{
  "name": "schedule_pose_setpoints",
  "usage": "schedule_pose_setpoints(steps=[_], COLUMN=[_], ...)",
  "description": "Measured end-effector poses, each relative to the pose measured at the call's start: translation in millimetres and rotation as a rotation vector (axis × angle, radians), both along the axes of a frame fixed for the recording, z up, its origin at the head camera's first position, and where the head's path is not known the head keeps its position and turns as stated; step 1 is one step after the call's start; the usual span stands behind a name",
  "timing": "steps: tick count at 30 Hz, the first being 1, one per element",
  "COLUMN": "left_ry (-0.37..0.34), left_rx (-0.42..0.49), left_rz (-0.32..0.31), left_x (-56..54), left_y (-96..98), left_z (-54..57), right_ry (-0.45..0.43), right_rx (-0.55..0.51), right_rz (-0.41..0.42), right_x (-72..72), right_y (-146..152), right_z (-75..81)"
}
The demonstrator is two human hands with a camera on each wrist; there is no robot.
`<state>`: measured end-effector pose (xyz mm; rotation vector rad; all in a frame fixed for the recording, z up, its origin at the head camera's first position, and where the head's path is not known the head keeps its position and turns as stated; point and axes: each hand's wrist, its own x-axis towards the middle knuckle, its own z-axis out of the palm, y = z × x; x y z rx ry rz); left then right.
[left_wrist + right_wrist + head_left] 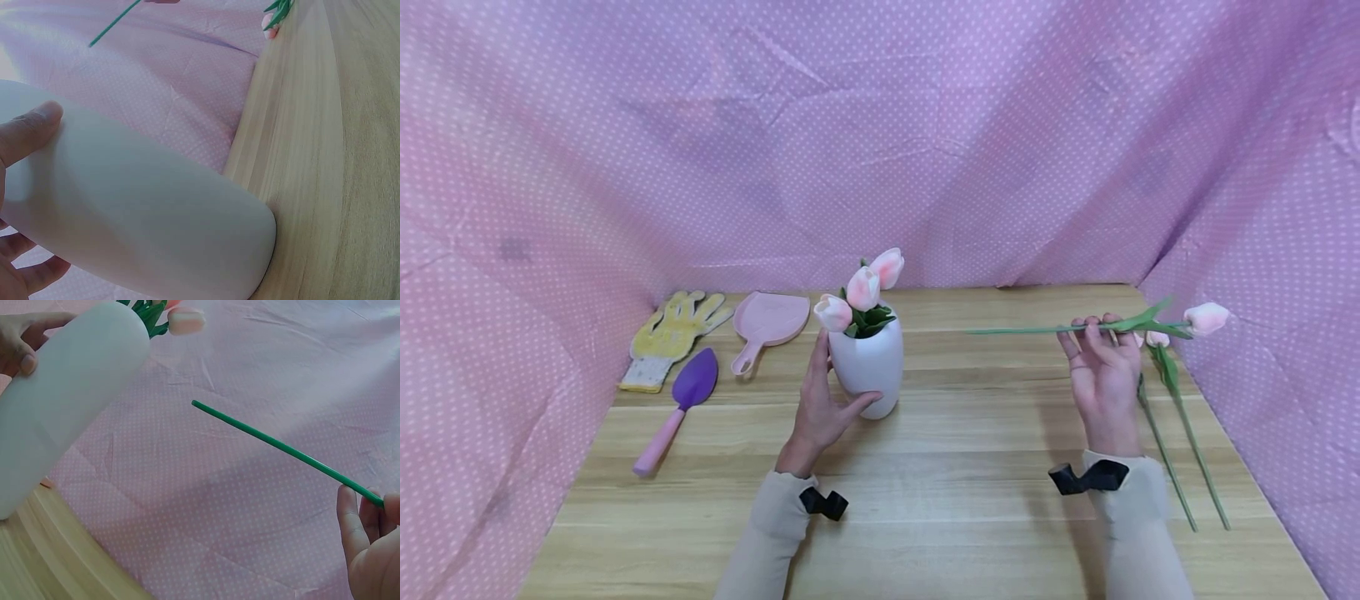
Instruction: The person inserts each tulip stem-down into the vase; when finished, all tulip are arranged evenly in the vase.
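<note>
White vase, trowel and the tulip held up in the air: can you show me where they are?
White vase (875, 363): head view, middle of its side.
Trowel (693, 383): head view, its purple blade.
Held-up tulip (1138, 321): head view, a green leaf.

The cloth (880, 150) before me is pink shading to lilac, dotted white; the desk (940, 517), pale brown with darker grain. I see a white vase (874, 367), pink-and-white tulips (862, 287), green stems (281, 447), a yellow glove (672, 332), a pink dustpan (772, 317), a purple-bladed, pink-handled trowel (695, 381), cream sleeves (778, 521).

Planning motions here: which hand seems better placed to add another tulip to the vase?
Probably the right hand: it holds a tulip, stem pointing vaseward; the left hand holds the vase.
</note>
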<state>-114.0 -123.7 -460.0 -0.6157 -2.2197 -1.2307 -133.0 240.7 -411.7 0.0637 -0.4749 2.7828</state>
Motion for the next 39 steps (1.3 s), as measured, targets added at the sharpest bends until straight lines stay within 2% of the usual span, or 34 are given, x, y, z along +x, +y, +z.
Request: schedule_pose_setpoints(steps=[22,32,39], left_ry=[-0.008,0.005,0.019], left_rx=[-0.004,-0.001,0.0], left_rz=[0.008,0.0,-0.002], left_x=[0.3,0.4,-0.6], left_y=[-0.6,-0.2,0.0], left_z=[-0.3,0.2,-0.8], right_ry=[0.019,0.029,0.036], right_rx=[0.159,0.166,0.231], right_rz=[-0.003,-0.011,-0.014], right_x=[-21.4,-35.1,-43.8], right_y=[-48.9,-68.2,-82.8], right_z=[40.1,53.6,60.7])
